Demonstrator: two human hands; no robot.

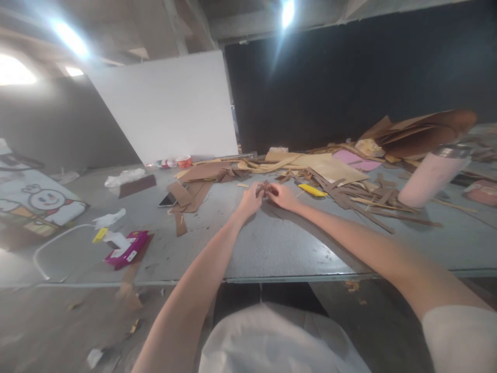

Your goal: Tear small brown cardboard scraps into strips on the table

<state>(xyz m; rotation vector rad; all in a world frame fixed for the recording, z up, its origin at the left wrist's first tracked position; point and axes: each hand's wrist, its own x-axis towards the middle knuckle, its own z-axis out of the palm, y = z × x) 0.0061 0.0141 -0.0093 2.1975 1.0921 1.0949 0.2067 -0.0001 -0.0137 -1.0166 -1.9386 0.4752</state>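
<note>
Above the middle of the grey table, my left hand (253, 196) and my right hand (282, 197) meet, fingers curled in a pinch. Between their fingertips is a small brown piece (264, 187), perhaps folded paper or leather; the fingers hide much of it. Just right of my right hand lies a yellow utility knife (312, 190). Brown strips (341, 194) are heaped beyond the knife. A small pale scrap (243, 185) lies beside my left hand.
A pink bottle (433, 178) stands at the right, near large brown sheets (423, 134). On the left are a phone (167, 200), brown sheets (202, 191), a magenta wipes pack (127, 250), a white cable (52, 243) and a printed bag (42, 202). The table's front edge (272, 280) runs before me.
</note>
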